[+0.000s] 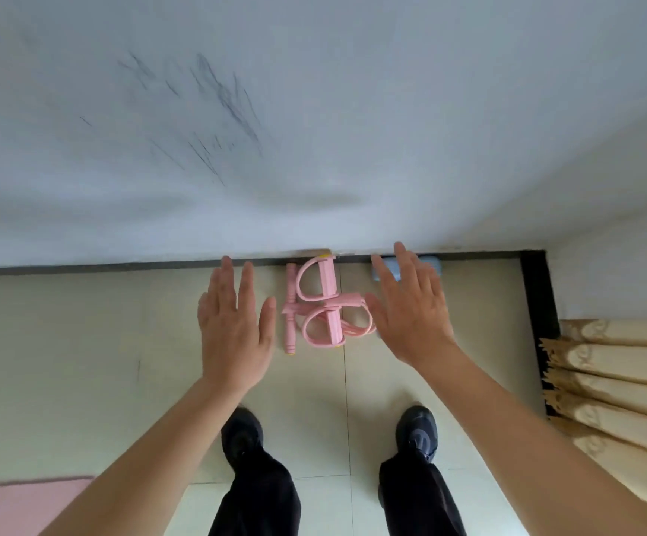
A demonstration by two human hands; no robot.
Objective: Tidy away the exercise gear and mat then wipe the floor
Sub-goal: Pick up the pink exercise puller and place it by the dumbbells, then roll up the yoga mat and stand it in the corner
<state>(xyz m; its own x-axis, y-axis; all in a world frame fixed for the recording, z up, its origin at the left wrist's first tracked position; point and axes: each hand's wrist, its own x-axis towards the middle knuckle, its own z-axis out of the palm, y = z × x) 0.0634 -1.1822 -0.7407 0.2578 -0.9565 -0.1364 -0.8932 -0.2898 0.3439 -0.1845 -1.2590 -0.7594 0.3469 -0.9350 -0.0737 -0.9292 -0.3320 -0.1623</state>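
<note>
Head view: the pink pedal puller point(331, 323) lies on the tiled floor point(82, 361), its far end against the skirting of the wall point(314, 129). Left hand point(232, 330) and right hand point(410, 311) hover on either side of it, fingers straight and spread, holding nothing. A blue object point(432, 265) sits by the skirting, partly hidden behind the right hand. The pink mat point(23, 504) lies at lower left, well apart. A curtain point(616, 381) hangs at right.

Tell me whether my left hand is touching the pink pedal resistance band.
Apart. The head view shows a strip of floor between the left hand and the pink pedal resistance band.
</note>
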